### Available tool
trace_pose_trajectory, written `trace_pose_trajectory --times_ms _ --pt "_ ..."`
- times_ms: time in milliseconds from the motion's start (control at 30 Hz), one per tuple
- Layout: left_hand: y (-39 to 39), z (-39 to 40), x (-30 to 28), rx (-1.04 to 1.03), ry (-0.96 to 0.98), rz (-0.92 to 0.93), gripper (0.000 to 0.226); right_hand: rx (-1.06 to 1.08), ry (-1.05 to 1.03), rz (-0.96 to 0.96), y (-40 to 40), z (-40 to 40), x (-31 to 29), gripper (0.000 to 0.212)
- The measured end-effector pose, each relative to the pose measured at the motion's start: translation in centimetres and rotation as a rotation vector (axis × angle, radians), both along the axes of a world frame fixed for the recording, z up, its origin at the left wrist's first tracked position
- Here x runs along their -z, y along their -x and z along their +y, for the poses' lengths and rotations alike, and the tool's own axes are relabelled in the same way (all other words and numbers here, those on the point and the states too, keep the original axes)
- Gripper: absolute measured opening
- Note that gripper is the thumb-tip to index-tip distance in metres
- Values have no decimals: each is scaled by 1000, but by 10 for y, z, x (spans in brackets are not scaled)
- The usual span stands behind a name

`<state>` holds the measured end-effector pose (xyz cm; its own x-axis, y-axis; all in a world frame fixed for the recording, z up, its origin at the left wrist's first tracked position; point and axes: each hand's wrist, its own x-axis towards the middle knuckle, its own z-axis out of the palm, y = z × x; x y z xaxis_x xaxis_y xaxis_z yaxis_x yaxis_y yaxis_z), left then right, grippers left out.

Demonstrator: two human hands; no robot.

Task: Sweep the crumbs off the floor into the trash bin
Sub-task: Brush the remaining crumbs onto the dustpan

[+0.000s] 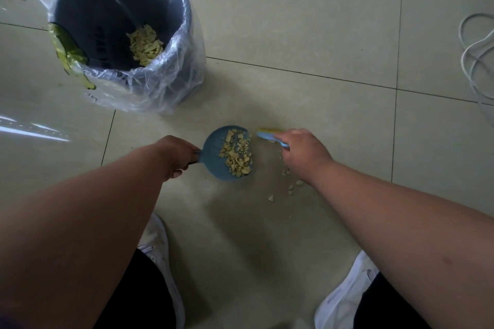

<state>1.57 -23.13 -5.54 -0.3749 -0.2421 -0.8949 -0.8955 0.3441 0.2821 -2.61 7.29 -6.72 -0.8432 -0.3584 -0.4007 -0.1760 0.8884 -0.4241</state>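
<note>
My left hand (175, 155) grips the handle of a small blue dustpan (213, 159) that rests on the tiled floor. A pile of pale yellow crumbs (236, 155) lies in the pan. My right hand (302, 153) holds a small blue brush (267, 136) with yellow bristles, its head at the pan's far right edge. A few loose crumbs (290, 188) remain scattered on the floor below my right wrist. The grey trash bin (184, 16), lined with a clear plastic bag, stands at the upper left and holds more crumbs (145, 44) at its bottom.
A white cable (478, 53) lies coiled on the floor at the right edge. My two white shoes (157, 243) (344, 299) stand at the bottom of the view. A bright light reflection (32, 131) falls on the tiles at the left.
</note>
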Motion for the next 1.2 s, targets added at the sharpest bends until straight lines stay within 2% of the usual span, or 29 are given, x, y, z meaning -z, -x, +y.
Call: trace_pose_trajectory --times_ms 200,267,333,400,533,667,900,1200 --pt "-3 -2 3 113 23 -45 5 -62 -8 -24 -39 17 -4 46" --pt "-3 -4 6 138 18 -67 12 -48 10 -17 -49 23 -10 44" --pt "-2 -3 3 101 -2 -73 3 41 39 17 -53 26 -16 45" --pt "-3 -3 3 95 -20 -66 18 211 63 72 -49 29 -22 42" --pt "-6 -4 1 193 8 -52 23 483 23 105 -45 43 -27 37" --pt "-8 -9 -3 361 44 -44 25 589 -81 48 -49 62 -23 31" --pt "-13 -6 -10 416 121 -59 32 477 -144 -29 -62 42 -14 18" --pt "-13 -8 -6 447 160 -33 35 453 -88 -75 -69 -4 -12 21"
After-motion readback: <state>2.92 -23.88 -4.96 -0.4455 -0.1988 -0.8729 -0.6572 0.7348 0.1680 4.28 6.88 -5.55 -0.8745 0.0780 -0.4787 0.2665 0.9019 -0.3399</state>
